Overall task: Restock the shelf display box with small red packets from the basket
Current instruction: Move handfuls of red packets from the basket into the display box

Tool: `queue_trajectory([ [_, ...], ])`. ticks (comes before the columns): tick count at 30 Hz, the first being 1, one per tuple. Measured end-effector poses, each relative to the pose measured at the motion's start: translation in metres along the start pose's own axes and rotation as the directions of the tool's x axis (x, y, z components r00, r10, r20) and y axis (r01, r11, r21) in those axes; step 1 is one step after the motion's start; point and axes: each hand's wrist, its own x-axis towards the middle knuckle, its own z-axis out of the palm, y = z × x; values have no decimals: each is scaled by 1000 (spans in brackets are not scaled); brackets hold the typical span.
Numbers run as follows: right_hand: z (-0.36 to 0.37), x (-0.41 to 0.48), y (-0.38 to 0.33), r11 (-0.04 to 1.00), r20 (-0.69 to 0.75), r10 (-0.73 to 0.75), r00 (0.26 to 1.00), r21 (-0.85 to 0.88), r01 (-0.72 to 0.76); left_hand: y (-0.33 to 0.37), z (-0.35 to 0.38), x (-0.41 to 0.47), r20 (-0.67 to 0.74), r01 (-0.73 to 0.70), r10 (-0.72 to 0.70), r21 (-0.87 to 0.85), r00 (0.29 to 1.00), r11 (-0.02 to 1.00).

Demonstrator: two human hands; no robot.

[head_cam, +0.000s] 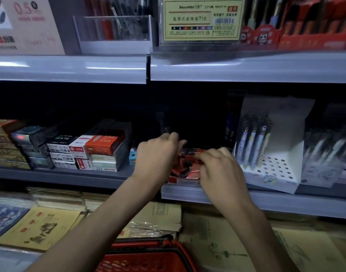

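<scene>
Middle shelf, left: stacked stationery boxes [77, 154] with an orange-and-white carton [104, 144] lying on top and a small blue item [132, 158] just beside the stack; right: a white perforated pen stand [276, 169] holding upright pens [252, 142]. Upper shelf: a clear acrylic holder [113, 30], a yellow product card [202, 19] and red panda-printed packs [264, 37]. Below the shelf edge, yellowish exercise books [38, 226] lie flat in overlapping piles.

Yellow label [202, 19] above fingers [169, 137]: "Snowhite", "T16". Pink sign [26, 24] far upper left: "0.5". Box [79, 149] left of fingers: "S207".
</scene>
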Motion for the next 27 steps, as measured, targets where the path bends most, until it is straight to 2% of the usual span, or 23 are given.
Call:
queue_trajectory([
  [1,-1,-1,2,1000,-2,3,1000,-8,-3,-2,9,-1,24,-50,49,50,998,997],
  [3,-3,-4,7,1000,4,15,1000,-21,-15,-3,20,-6,84,-69,66,42,994,997],
  [6,-4,-7,14,999,29,24,999,-39,-23,3,21,-19,146,41,-29,-81,989,996],
  [8,-5,-9,17,999,33,32,999,-19,-31,7,14,-24,237,124,-92,-124,967,984],
  [10,-6,-10,20,998,23,52,998,29,-53,7,6,-25,313,213,-126,-259,941,942],
  [11,-6,-11,21,996,15,65,998,56,-66,7,1,-25,343,296,-165,-375,925,879],
  [12,-7,-11,20,992,7,81,997,95,-81,5,-3,-23,361,388,-220,-502,906,773],
  [13,-8,-12,18,982,2,105,994,155,-104,3,-6,-21,385,480,-293,-616,875,624],
  [15,-10,-14,11,931,1,171,985,326,-162,0,-14,-20,505,621,-409,-749,760,231],
  [17,-13,-17,1,848,21,213,977,492,-195,1,-24,-22,618,627,-432,-766,657,-141],
  [18,-14,-19,-6,795,56,213,976,570,-206,4,-28,-24,650,587,-430,-757,627,-288],
  [19,-15,-21,-15,732,116,199,973,643,-226,8,-32,-26,672,547,-423,-741,608,-391],
  [21,-14,-24,-36,594,245,146,959,753,-283,18,-38,-31,698,510,-391,-710,599,-486],
  [23,-8,-29,-54,476,288,142,947,819,-320,28,-43,-38,713,523,-340,-689,614,-501],
  [24,-5,-32,-60,450,272,156,949,836,-314,31,-44,-41,713,523,-320,-686,624,-506],
  [27,-5,-37,-61,457,225,180,958,843,-283,27,-48,-48,703,475,-275,-668,656,-573],
])
